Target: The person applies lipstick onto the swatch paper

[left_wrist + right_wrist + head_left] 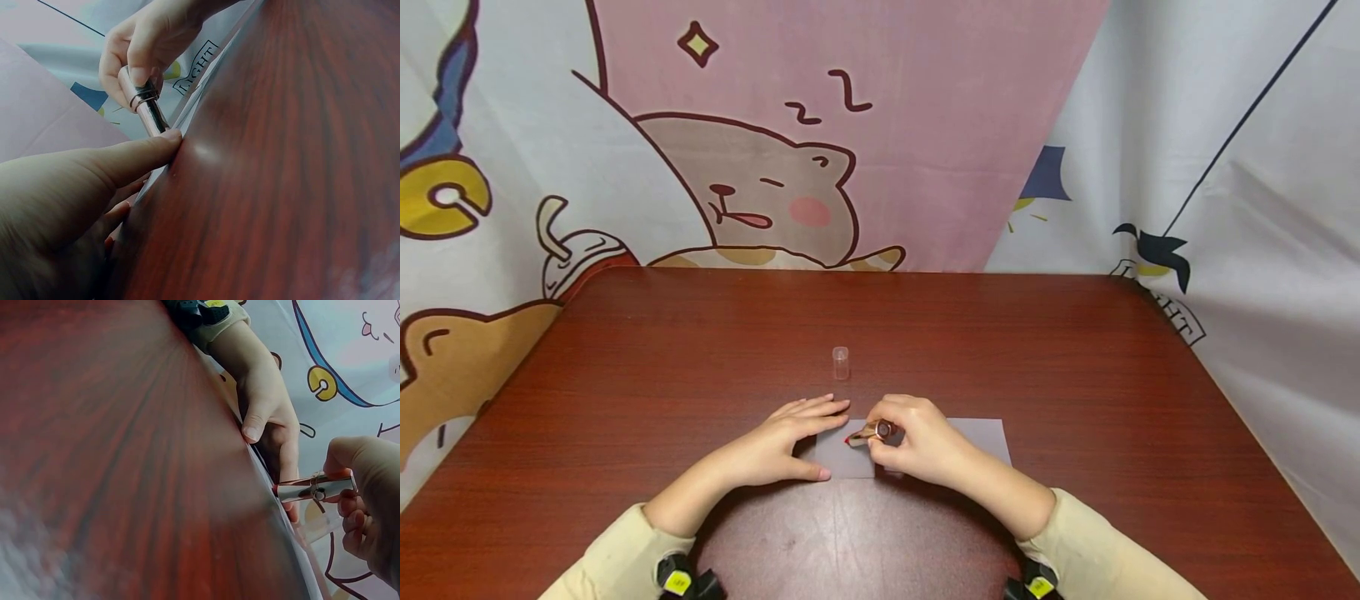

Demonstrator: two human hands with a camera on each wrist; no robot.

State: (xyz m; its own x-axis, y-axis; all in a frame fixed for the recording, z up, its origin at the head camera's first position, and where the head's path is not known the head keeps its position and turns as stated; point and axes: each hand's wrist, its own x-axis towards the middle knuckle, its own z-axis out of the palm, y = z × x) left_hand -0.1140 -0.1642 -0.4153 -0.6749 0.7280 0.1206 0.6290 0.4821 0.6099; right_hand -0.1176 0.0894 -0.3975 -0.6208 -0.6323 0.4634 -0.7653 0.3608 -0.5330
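A lipstick (863,434) with a red tip and a shiny gold-toned tube is pinched between the thumb and fingers of my right hand (925,439). It tilts so that its red end meets the pale sheet of paper (844,464) on the table. My left hand (784,442) rests spread at the paper's left end, thumb at the near edge and fingers toward the far one. The right wrist view shows the lipstick (299,490) from the side, its tip right at the sheet. Part of the paper is hidden under my right hand.
A clear cap (841,364) stands upright on the brown wooden table (1037,350), beyond the paper. Behind the table hangs a printed cloth (925,167) with cartoon animals, which also runs along both sides.
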